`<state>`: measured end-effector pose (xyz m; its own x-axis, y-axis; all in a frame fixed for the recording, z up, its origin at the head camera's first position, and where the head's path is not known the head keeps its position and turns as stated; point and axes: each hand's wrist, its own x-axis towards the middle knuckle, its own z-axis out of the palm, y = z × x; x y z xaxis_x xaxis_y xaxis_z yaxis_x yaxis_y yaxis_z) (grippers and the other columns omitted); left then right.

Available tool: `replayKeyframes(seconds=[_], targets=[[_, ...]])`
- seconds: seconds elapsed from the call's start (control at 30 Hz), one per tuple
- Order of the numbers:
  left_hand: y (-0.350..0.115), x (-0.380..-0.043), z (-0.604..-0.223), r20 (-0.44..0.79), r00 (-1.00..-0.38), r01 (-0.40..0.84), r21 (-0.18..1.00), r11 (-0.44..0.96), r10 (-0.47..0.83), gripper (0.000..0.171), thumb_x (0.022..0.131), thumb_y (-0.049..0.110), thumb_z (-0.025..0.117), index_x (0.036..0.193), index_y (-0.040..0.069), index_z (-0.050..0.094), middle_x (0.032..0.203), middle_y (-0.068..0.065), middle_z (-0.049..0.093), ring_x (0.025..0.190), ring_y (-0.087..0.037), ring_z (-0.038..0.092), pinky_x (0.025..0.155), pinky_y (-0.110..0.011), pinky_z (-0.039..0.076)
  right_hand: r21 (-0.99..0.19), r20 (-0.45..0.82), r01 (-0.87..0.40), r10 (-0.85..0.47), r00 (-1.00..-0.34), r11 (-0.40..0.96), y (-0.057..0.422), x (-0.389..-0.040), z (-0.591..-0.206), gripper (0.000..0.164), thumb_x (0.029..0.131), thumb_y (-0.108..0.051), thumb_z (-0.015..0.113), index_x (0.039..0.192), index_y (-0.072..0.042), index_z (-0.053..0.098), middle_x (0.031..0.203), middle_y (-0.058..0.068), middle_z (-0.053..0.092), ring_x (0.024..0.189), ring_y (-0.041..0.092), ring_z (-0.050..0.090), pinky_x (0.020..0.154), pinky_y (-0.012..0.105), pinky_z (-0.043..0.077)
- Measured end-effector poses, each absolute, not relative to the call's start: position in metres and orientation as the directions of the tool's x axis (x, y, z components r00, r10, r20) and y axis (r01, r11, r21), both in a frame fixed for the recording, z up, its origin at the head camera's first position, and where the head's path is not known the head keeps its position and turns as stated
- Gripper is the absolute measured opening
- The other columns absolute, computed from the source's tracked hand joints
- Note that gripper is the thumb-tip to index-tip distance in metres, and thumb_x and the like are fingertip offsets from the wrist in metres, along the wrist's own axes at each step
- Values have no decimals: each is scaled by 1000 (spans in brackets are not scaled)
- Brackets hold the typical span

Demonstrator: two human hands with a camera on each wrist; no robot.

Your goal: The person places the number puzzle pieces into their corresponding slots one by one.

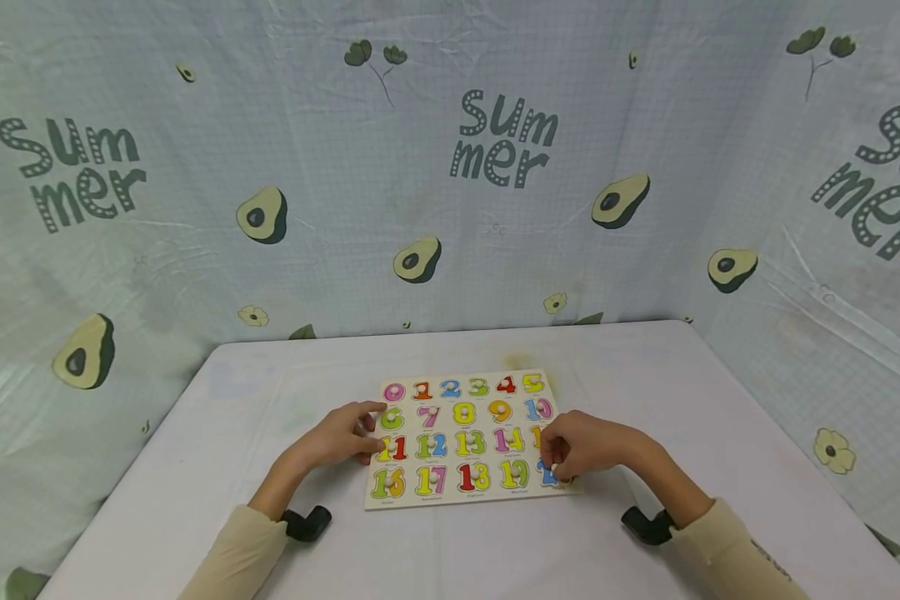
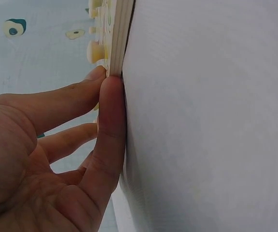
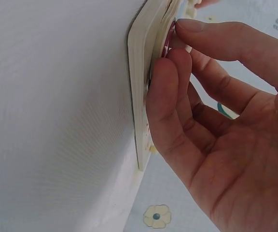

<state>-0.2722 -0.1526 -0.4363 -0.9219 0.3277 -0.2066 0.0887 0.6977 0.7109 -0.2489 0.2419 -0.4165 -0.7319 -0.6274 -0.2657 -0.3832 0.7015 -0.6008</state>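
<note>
A wooden number puzzle board point(image 1: 410, 430) lies on the table, with colourful knobbed number pieces in rows from 0 upward. My left hand point(image 1: 339, 433) holds its left edge; in the left wrist view the thumb point(image 2: 83, 92) is at the top face and a finger point(image 2: 112, 106) against the side. At the bottom right corner, my right hand point(image 1: 591, 443) pinches the blue-fronted number 20 piece point(image 1: 546, 475). From the right wrist, that piece shows close over the board's face, slightly raised, partly hidden by the fingertips point(image 3: 163, 75).
The white-covered table point(image 1: 285, 392) extends around the board on all sides. Behind it hangs a pale curtain point(image 1: 330, 167) printed with avocados and lettering. A black wrist camera point(image 1: 309, 523) sits on the left wrist, and another black camera point(image 1: 647, 525) on the right.
</note>
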Motion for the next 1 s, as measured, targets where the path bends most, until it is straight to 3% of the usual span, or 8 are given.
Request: replayKeyframes(seconds=[1.0], targets=[[-153, -272, -437, -204, -926, 83, 711, 698, 317, 65, 83, 12, 74, 141, 5, 45, 100, -10, 52, 64, -13, 59, 61, -27, 50, -559, -262, -392, -604, -753, 731, 241, -249, -417, 13, 76, -9, 75, 79, -16, 64, 74, -7, 59, 69, 10, 54, 60, 22, 47]])
